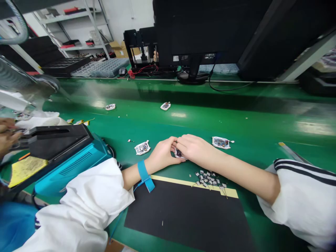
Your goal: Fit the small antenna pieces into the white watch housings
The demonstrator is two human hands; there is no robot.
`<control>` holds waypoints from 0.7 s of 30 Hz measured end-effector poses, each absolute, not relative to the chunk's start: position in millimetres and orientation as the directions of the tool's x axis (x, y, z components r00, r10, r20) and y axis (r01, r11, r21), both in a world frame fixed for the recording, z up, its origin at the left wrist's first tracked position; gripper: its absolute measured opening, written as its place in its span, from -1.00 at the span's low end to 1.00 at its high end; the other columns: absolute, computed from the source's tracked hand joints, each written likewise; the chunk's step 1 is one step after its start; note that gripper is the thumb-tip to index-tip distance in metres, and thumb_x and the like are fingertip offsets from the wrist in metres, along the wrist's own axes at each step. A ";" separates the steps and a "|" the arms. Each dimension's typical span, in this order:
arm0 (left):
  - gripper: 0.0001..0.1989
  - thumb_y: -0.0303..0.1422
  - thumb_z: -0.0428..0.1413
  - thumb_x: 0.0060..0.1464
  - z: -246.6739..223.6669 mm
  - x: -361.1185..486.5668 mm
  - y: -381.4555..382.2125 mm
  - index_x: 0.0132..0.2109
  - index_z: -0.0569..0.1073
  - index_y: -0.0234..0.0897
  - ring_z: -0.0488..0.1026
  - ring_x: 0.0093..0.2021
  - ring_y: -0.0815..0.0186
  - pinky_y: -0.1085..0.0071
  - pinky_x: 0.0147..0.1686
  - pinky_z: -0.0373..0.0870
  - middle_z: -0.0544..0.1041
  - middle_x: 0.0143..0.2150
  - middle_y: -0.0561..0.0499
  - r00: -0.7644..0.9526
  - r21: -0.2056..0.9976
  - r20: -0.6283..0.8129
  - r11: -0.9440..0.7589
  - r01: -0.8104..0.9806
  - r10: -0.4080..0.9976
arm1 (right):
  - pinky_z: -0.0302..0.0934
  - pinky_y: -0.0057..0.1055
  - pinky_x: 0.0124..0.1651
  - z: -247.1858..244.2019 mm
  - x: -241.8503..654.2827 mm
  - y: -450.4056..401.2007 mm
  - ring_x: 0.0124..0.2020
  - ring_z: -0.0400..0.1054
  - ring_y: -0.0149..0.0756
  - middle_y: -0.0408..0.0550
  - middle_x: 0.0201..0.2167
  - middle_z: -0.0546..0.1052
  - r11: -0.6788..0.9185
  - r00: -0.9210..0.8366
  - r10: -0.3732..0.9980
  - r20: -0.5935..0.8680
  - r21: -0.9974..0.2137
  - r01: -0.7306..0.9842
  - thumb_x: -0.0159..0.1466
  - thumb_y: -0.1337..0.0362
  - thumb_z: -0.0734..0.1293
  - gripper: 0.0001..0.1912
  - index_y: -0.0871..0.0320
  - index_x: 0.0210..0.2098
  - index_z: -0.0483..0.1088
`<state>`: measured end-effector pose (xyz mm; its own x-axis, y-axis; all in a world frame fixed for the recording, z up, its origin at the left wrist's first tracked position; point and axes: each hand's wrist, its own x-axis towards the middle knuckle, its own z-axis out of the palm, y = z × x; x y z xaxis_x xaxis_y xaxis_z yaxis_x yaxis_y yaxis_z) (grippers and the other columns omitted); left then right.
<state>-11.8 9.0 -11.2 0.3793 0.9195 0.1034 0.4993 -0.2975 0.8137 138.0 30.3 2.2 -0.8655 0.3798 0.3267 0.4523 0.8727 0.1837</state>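
Note:
My left hand (166, 151) and my right hand (191, 147) meet over the green bench, both closed around a small white-cased circuit board (179, 153). Most of that board is hidden by the fingers; a dark part and a white edge show between them. A blue strap (146, 176) circles my left wrist. To the left of my hands lies another white-cased board (142, 148), and to the right a third one (221, 142). Just below my right forearm is a loose pile of small silvery parts with thin leads (209, 178).
A black mat (189, 213) with a yellow taped edge lies in front of me. A teal and black machine (76, 161) stands at left, beside a co-worker's hand (7, 134). More white-cased boards (165, 105) lie farther back. A tweezer-like tool (294, 153) is at right; a monitor (207, 31) stands behind.

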 end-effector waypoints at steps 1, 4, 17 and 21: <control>-0.59 -0.41 0.25 -0.31 -10.7 -11.6 9.1 -0.26 0.27 -0.33 0.41 -0.35 0.35 0.45 -0.31 0.39 0.43 -0.33 0.03 0.373 0.810 0.105 -0.297 0.506 0.922 | 0.12 -0.39 -0.36 4.0 136.7 30.7 -0.43 0.21 -0.29 -0.01 -0.50 0.37 0.887 -0.890 0.351 0.289 0.200 0.415 0.07 0.46 0.27 -0.94 0.31 -0.43 0.38; -0.58 -0.37 0.24 -0.31 -11.4 -10.6 8.7 -0.24 0.27 -0.33 0.41 -0.32 0.31 0.42 -0.31 0.38 0.43 -0.32 0.02 0.358 0.812 0.109 -0.291 0.506 0.927 | 0.12 -0.37 -0.32 12.1 137.0 33.9 -0.39 0.22 -0.28 -0.01 -0.49 0.38 0.920 -0.936 0.313 0.161 0.191 0.341 0.10 0.46 0.25 -0.91 0.29 -0.39 0.38; -0.48 -0.26 0.18 -0.17 24.0 -61.5 50.8 -0.04 0.24 -0.30 0.41 -0.23 0.31 0.38 -0.20 0.36 0.46 -0.23 -0.03 0.146 0.716 0.176 -0.229 0.659 0.973 | 0.15 -0.26 -0.06 6.8 91.7 196.7 -0.09 0.19 -0.25 0.07 -0.09 0.29 0.666 -0.661 0.742 0.109 -0.223 0.712 0.12 0.41 0.25 -0.48 0.24 0.07 0.09; -0.53 -0.28 0.20 -0.20 28.6 -82.5 62.5 -0.11 0.29 -0.31 0.42 -0.27 0.28 0.37 -0.27 0.36 0.48 -0.27 -0.03 0.044 0.629 0.189 -0.155 0.762 0.981 | 0.19 -0.25 -0.08 -0.4 61.9 217.7 -0.13 0.24 -0.34 0.00 -0.10 0.30 0.689 -0.690 0.722 0.043 -0.137 0.712 0.23 0.20 0.16 -0.70 0.22 -0.09 0.24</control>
